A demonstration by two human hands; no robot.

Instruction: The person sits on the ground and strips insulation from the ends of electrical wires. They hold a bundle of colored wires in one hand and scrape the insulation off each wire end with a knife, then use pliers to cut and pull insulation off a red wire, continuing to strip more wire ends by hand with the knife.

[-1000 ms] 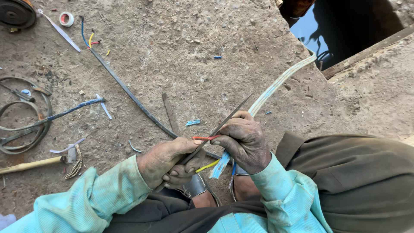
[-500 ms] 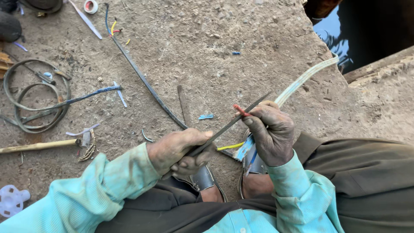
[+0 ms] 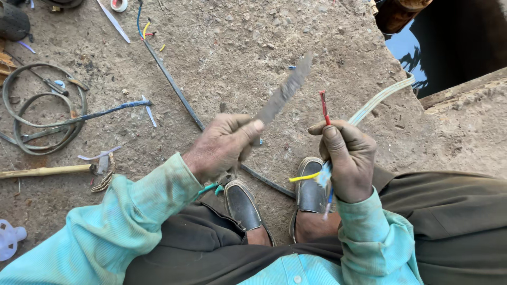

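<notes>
My left hand (image 3: 224, 145) grips a worn knife (image 3: 282, 95), its blade pointing up and to the right. My right hand (image 3: 348, 158) is closed on a flat pale cable (image 3: 380, 97) that runs off to the upper right. From my fist a red wire (image 3: 323, 105) stands upright beside the thumb. A yellow wire (image 3: 303, 178) and a blue wire (image 3: 328, 199) hang out below the fist. The blade tip is apart from the red wire, a little to its left.
I squat on rough dirt ground with my black shoes (image 3: 243, 206) under my hands. A long dark cable (image 3: 174, 84) crosses the ground. Coiled cable (image 3: 31, 113), a wooden-handled tool (image 3: 47, 170) and a tape roll (image 3: 119, 5) lie left. Dark water (image 3: 449, 47) lies upper right.
The knife has come off the red wire and swung up and left. My right hand has turned the red wire upright, apart from the blade.
</notes>
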